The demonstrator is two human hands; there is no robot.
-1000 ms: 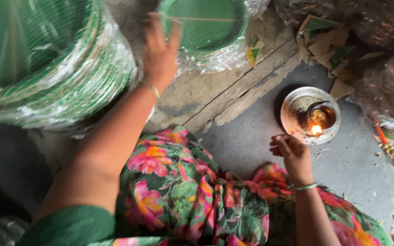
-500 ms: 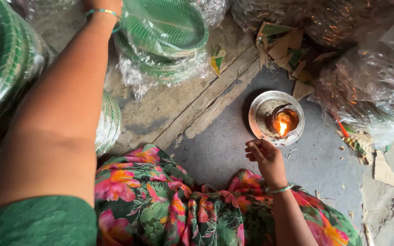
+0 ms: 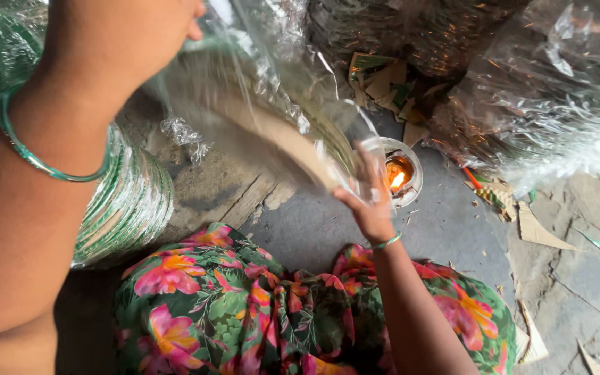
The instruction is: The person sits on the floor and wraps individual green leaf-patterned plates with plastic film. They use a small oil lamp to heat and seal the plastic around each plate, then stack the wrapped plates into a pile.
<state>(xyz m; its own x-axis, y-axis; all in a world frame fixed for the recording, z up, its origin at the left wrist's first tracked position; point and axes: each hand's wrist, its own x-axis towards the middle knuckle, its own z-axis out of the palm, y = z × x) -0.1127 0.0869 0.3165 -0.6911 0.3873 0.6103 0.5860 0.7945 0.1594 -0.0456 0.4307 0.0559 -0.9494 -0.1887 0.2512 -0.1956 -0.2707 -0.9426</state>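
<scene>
Glossy, crinkled clear plastic wrap [image 3: 272,90]; matt paper plates [image 3: 126,201]; rough grey floor [image 3: 453,229].

Wrapped plate stack [image 3: 265,132] now in both hands.

Soft daylight is lighting the scene, glare is glinting off the plastic [image 3: 557,104], and the near left arm [image 3: 29,208] is blurring.

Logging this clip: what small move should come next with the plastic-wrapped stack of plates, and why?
Probably bring the clear-plastic-wrapped stack of plates lower, toward the small lit oil lamp in its metal dish: both the left hand and right hand hold it, with loose wrap near the flame.
</scene>
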